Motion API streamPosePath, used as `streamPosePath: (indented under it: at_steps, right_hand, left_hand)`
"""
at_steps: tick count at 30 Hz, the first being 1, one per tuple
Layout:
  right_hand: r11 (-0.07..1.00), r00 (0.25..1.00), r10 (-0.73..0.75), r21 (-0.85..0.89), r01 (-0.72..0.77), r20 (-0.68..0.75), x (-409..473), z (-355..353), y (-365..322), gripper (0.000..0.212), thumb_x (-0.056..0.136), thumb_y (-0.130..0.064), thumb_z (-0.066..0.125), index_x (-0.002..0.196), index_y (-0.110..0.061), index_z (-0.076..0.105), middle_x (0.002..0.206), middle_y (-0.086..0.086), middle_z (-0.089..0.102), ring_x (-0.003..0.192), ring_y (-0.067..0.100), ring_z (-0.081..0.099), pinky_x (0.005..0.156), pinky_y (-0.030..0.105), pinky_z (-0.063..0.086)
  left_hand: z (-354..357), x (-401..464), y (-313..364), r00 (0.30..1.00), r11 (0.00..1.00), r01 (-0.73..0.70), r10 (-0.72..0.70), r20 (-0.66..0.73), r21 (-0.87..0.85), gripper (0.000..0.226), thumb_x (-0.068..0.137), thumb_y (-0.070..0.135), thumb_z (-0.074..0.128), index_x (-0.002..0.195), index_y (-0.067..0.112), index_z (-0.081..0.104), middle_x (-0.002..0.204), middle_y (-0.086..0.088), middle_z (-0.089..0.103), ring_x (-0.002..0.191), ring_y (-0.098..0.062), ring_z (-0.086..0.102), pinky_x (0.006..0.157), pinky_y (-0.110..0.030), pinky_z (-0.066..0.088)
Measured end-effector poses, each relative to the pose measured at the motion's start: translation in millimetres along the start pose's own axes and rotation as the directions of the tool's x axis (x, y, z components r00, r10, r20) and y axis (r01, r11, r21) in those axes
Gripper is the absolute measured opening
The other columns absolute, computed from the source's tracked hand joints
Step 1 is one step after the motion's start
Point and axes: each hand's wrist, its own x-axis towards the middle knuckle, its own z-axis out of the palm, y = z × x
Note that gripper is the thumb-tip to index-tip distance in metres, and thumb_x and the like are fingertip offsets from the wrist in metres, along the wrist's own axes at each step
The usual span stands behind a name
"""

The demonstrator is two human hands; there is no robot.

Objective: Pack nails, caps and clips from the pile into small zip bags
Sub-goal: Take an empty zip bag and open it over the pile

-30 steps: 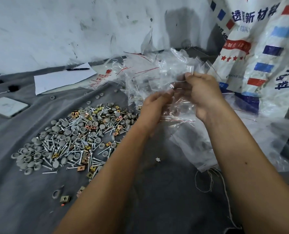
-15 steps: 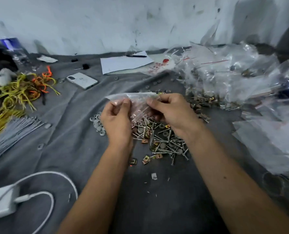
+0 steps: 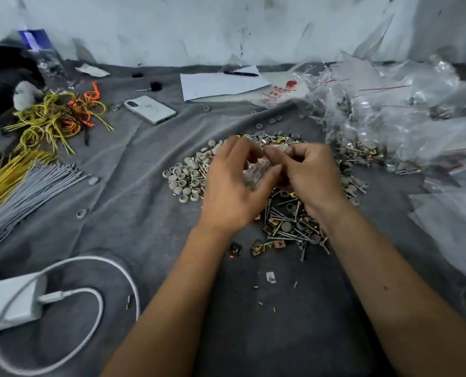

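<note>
Both the left hand (image 3: 230, 186) and right hand (image 3: 306, 176) pinched a small bag (image 3: 257, 172), probably to open its mouth. They held it directly above the pile (image 3: 289, 224), likely so parts were within reach.

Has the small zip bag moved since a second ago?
Yes. The small zip bag came from the heap of bags to above the pile.

Red print on plastic bag (image 3: 282, 91), unreadable
</note>
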Motion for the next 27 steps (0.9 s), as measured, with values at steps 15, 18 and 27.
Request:
streamPosePath:
  at_steps: [15, 18, 27]
  right_hand:
    - [0.992, 0.989, -0.109, 0.069, 0.103, 0.104, -2, -16, 16, 0.039, 0.081, -0.047, 0.077, 0.067, -0.012, 0.067, 0.062, -0.001, 0.067, 0.049, 0.009, 0.054, 0.046, 0.018, 0.043]
    - [0.995, 0.983, -0.091, 0.045, 0.085, 0.161, 1, -17, 18, 0.028, 0.088, -0.037, 0.076, 0.077, -0.011, 0.073, 0.068, 0.001, 0.069, 0.059, 0.009, 0.058, 0.053, 0.019, 0.045]
    - [0.996, 0.957, -0.087, 0.055, 0.074, 0.276, 6, -20, 22, 0.013, 0.094, -0.019, 0.061, 0.088, -0.018, 0.073, 0.086, 0.006, 0.068, 0.085, 0.018, 0.062, 0.082, 0.039, 0.053]
  left_hand:
    - [11, -8, -3, 0.98, 0.982, 0.168, -0.157, 0.121, -0.09, 0.017, 0.088, 0.029, 0.079, 0.083, 0.016, 0.069, 0.077, 0.005, 0.07, 0.073, -0.016, 0.069, 0.064, -0.039, 0.055]
    - [11, -9, -4, 0.973, 0.98, 0.179, -0.163, 0.161, -0.089, 0.013, 0.082, 0.022, 0.079, 0.087, 0.014, 0.071, 0.081, 0.005, 0.072, 0.076, -0.013, 0.07, 0.068, -0.041, 0.057]
    - [10, -9, 1, 0.939, 0.919, 0.34, -0.322, 0.118, -0.202, 0.019, 0.092, 0.029, 0.077, 0.087, 0.012, 0.069, 0.069, -0.003, 0.068, 0.065, -0.026, 0.067, 0.061, -0.046, 0.055]
